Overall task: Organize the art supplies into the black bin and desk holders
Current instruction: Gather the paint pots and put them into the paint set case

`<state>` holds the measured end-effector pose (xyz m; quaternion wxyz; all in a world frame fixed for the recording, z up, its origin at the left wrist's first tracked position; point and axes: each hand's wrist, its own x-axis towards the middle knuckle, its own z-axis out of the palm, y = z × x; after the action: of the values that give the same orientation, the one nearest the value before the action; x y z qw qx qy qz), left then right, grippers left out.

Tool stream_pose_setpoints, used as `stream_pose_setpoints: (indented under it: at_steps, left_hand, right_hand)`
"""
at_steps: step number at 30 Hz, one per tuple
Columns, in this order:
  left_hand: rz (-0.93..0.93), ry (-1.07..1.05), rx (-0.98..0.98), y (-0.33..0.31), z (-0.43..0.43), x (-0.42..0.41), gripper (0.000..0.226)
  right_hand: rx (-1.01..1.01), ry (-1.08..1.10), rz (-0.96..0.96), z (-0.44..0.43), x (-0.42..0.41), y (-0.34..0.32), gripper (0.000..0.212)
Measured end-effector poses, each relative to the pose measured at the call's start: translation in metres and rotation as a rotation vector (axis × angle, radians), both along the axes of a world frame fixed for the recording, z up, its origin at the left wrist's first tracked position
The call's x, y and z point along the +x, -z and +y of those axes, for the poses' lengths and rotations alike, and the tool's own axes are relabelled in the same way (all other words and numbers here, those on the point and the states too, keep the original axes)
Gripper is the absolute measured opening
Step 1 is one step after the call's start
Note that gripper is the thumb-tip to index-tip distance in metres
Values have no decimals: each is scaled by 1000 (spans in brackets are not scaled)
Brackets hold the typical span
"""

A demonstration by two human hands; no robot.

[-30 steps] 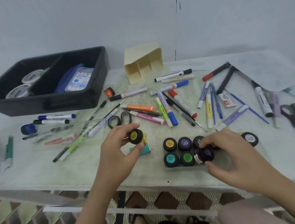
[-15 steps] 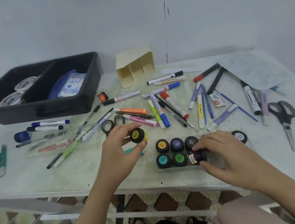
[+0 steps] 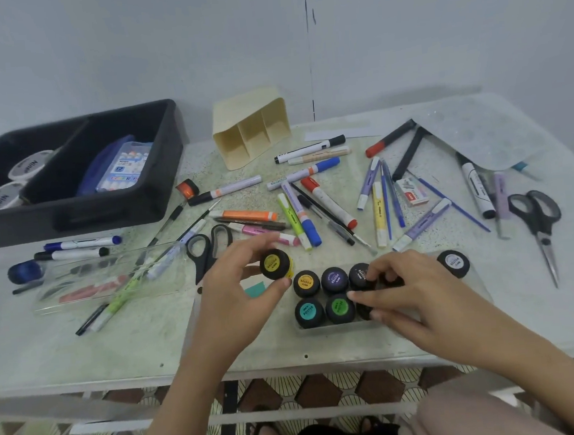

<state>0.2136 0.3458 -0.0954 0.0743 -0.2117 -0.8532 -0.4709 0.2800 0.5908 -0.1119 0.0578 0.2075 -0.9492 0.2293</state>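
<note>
Jar [image 3: 275, 264] — inside left grip [image 3: 239, 286]

Pale speckled table [image 3: 117, 350] carries black bin [image 3: 106, 211] far left, cream holder [image 3: 251, 131] at back, scattered markers [image 3: 325, 200], two scissors [image 3: 537, 225], clear tray [image 3: 480, 291] of paint pots.

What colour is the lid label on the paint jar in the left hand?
Yellow, on a black lid; the paint jar shows best in the head view.
</note>
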Motion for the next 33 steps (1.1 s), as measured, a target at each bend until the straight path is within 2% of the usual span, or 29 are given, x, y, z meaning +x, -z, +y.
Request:
stream_pose_setpoints:
  at_steps: [4,6,10,16,19,22,25,29,33]
  left_hand:
    - [-32,101,23,-2,16,8,83]
    - [-23,162,-18,-1,25,13,90]
    - [27,267,-91,3,43,21,93]
    - [25,265,-69,8,51,23,96]
    - [97,262,-265,11,43,17,85]
    - [16,306,-416,19,29,10,95]
    - [-108,319,-401,29,19,7,94]
    - [-150,289,-331,33,14,5,83]
    - [-186,275,-304,33,15,5,83]
  right_hand:
    - [-403,117,-71,-14,0,-6,39]
    - [-540,175,-76,-23,-2,-10,42]
    - [-580,253,-84,-34,-6,-19,39]
    - [-618,375,-127,-28,-4,-18,30]
    - [-566,390,-100,-14,0,-21,26]
    - [-407,317,-80,4,9,-22,23]
    - [-317,249,-120,15,17,-18,31]
    - [-264,283,-85,21,21,-13,29]
    - [-5,290,14,21,21,-13,29]
